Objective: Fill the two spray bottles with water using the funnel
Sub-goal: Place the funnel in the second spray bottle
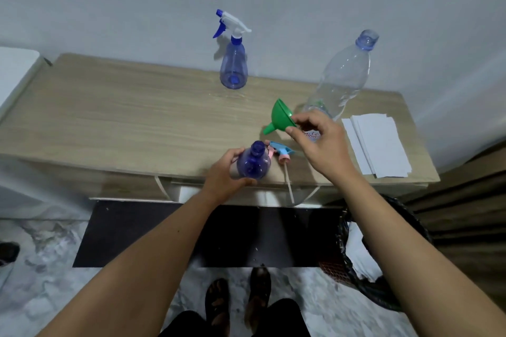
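Left hand (223,169) grips an open spray bottle (253,160) at the table's (109,115) front edge — right hand (319,138) pinches a green funnel (280,117).

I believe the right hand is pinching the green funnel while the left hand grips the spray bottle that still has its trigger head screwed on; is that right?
Not quite: in the head view the spray bottle in the left hand is open at the neck, its trigger head lying on the table beside it. The right hand does pinch the green funnel.

The left hand (223,172) grips an open blue bottle (253,161), its spray head (282,152) lying just beside. The right hand (320,139) pinches a tilted green funnel (280,116). A capped spray bottle (233,63) and a water bottle (342,76) stand beyond both hands.
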The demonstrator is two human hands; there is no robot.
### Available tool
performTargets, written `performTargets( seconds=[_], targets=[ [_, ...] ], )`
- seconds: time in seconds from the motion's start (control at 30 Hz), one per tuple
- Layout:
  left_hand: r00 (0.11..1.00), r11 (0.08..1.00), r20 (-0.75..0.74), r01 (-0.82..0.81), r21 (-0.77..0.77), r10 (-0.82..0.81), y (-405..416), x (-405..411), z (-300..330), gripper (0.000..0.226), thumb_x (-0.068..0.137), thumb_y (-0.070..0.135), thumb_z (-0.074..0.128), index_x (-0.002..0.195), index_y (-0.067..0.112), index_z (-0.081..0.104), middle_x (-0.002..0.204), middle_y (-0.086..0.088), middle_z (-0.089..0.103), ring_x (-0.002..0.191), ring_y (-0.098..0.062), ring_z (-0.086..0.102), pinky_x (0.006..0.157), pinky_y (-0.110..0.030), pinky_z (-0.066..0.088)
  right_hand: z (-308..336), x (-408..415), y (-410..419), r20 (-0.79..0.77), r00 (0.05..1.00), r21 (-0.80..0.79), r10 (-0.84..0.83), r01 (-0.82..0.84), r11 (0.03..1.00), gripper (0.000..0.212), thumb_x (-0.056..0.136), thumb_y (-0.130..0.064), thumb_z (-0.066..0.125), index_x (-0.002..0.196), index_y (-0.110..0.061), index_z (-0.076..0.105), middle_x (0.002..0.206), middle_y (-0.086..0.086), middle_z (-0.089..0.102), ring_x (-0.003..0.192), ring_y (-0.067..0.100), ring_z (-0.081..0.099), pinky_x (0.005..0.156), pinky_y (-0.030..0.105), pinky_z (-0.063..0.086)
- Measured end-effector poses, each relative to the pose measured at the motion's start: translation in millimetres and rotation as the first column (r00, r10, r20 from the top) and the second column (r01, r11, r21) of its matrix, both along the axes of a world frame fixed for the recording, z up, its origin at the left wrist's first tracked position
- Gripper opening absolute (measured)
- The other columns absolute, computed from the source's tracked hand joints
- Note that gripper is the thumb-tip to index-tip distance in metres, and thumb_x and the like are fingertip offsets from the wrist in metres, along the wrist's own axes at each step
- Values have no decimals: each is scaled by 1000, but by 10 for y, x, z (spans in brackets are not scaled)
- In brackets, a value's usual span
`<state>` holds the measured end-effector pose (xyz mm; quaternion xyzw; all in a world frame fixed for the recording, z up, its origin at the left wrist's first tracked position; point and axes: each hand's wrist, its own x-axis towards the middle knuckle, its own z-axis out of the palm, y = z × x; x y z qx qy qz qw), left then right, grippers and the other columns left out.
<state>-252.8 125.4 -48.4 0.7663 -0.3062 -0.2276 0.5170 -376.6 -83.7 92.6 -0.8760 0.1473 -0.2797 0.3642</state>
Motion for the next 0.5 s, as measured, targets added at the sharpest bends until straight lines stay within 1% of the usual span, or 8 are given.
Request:
performTargets(
  seconds=[0.07,0.17,0.27,0.37,0.5],
  targets=[
    [999,1000,-33,-5,-10,4,-2,1,-10,98,52,55,95,137,21,58,133,7,69,124,-10,64,108,-38,52,37,-39,53,10,1000,-46,13,-12,999,15,88,-8,82,102,-9,78,91,-15,66,85,3,64,82,20,52],
    [999,1000,-52,-10,-16,9,-13,23,-45,99,52,56,97,137,23,59,133,9,69,126,-11,64,109,-44,52,28,-66,125,15,999,-74,43,-42,996,14,87,-13,81,100,-8,78,92,-6,69,86,14,66,82,29,55],
    [999,999,-44,-6,-33,5,-13,34,-62,101,53,59,97,138,22,58,135,8,68,127,-12,64,109,-47,52,-30,-64,166,-6,996,-95,85,-85,992,16,85,-16,83,99,-8,80,91,-1,70,86,14,65,81,29,53],
    [999,999,-46,-2,-41,0,-14,36,-101,95,56,52,98,138,25,58,135,10,68,128,-13,63,109,-50,51,-91,-45,201,-46,993,-116,113,-118,986,15,84,-15,86,98,-13,82,90,1,73,86,14,64,82,32,52],
    [999,999,-45,-11,-44,9,-14,44,-131,93,56,48,99,136,25,59,133,11,69,127,-12,64,109,-49,52,-126,15,236,-85,984,-141,159,-169,975,13,89,-29,82,96,-18,83,90,-2,70,89,22,64,85,36,49]
  ],
)
